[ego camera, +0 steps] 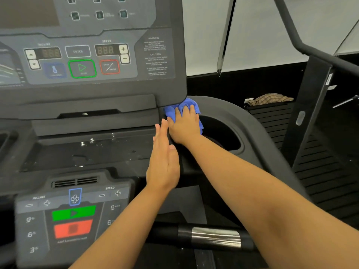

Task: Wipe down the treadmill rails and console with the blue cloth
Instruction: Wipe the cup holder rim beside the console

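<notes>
Blue cloth (172,113): bunched up right under the bottom right corner of the upper console (87,61), sitting on the rim of the cup holder (231,115).
Right hand (184,127): laid flat on top of the cloth, fingers a little spread and pressing it down, not curled round it.
Left hand (164,162): fingers straight and held together, thumb alongside, standing on its edge just left of the other hand. Can't tell if it actually touches the plastic.
Surface: dark grey matte plastic pretty much everywhere; the flat tray (93,152) in the middle has shiny wet smears on it.
Lower panel (73,216): green and red buttons, fan icon, speed and incline keys.
Handlebar (215,239): black with a chrome band, along the bottom.
Room: pale wall, another machine's dark frame (310,113) on the right, and a checked rag (270,99) lying on a black slatted thing behind.
</notes>
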Tool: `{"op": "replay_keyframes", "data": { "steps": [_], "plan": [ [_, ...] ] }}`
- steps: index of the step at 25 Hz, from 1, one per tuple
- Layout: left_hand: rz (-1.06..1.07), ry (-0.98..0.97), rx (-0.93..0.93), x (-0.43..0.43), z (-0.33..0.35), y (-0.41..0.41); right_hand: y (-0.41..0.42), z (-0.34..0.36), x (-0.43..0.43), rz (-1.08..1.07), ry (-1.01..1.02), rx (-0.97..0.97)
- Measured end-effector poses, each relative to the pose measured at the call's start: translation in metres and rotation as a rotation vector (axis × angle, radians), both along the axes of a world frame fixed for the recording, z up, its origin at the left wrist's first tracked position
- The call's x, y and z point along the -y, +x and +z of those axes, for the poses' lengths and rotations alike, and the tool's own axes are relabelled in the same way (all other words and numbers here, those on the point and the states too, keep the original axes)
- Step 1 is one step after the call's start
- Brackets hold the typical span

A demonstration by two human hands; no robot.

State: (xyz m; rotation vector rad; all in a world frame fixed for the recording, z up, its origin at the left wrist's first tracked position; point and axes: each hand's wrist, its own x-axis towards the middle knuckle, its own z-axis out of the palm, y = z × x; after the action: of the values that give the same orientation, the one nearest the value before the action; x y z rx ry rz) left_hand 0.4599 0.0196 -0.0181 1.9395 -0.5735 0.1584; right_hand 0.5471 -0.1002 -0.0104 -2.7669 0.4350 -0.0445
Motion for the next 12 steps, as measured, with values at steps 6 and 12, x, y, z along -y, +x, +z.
{"op": "replay_keyframes", "data": {
  "steps": [6, 12],
  "plan": [
    [-0.007, 0.021, 0.007, 0.001, 0.001, 0.002, -0.053, -0.012, -0.002, 0.215, -0.021, 0.175],
    [-0.037, 0.335, 0.076, 0.004, 0.023, -0.017, -0.137, -0.004, 0.001, 0.45, 0.197, 0.393]
  ]
}}
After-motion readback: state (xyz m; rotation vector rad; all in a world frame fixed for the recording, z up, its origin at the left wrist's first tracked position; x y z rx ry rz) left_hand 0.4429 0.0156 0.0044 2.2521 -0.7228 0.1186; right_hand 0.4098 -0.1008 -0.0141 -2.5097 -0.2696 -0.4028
